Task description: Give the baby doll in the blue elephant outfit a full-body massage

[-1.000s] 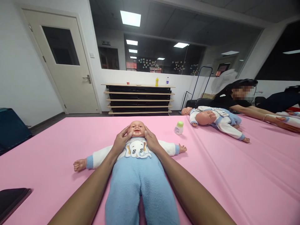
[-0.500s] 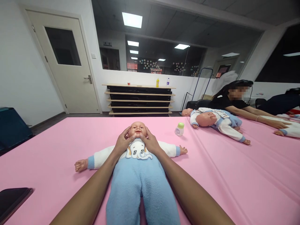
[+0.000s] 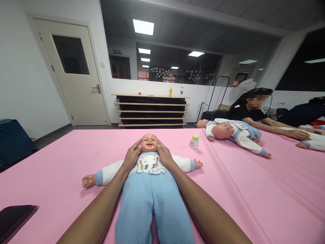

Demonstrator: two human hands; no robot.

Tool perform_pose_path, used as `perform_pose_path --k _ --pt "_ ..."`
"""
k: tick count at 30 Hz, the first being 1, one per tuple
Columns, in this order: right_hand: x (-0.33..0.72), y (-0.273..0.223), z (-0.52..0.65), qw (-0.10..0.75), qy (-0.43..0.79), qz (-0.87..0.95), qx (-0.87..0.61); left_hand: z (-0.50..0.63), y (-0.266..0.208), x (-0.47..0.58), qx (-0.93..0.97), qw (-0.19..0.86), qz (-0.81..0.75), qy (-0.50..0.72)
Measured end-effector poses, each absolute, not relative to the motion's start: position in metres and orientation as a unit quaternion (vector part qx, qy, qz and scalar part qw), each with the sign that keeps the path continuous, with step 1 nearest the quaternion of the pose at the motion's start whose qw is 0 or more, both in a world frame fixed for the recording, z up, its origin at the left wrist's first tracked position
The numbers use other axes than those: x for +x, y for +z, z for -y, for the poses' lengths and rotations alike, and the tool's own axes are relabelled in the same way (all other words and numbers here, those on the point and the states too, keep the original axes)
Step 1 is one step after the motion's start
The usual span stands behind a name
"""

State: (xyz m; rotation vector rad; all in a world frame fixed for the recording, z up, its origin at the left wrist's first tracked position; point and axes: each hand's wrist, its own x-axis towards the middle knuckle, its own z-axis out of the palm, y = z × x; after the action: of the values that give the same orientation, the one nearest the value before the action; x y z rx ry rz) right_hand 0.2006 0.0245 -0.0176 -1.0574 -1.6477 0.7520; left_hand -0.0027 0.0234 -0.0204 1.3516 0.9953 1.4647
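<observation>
A baby doll (image 3: 152, 193) in a white top with an elephant face and light-blue trousers lies on its back, arms spread to the sides. My left hand (image 3: 132, 155) cups the left side of its head, the thumb along the cheek. On the other side my right hand (image 3: 164, 154) mirrors it, fingers running up beside the head. The doll's head (image 3: 149, 143) is held between both palms, face up. Parts of my fingertips are hidden behind the head.
A white bottle with a green cap (image 3: 194, 142) stands right of the doll on the pink table cover (image 3: 228, 203). A dark phone (image 3: 16, 220) lies at the left edge. Farther right are two more dolls (image 3: 236, 134) and a person (image 3: 254, 108) leaning over another doll.
My thumbs have slid outward from the doll's chin and mouth to the sides of its cheeks. Both hands remain at the head, and the view has tilted slightly.
</observation>
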Motion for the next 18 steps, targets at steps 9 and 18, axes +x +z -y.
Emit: perform_pose_path --k 9,18 --pt "0.201 -0.002 -0.006 0.453 0.246 0.699 -0.496 -0.017 -0.014 0.001 0.575 0.253 -0.548 0.552" --pt "0.274 0.016 0.053 0.164 0.003 0.789 -0.592 0.049 -0.007 -0.047 0.754 -0.066 -0.615 0.223"
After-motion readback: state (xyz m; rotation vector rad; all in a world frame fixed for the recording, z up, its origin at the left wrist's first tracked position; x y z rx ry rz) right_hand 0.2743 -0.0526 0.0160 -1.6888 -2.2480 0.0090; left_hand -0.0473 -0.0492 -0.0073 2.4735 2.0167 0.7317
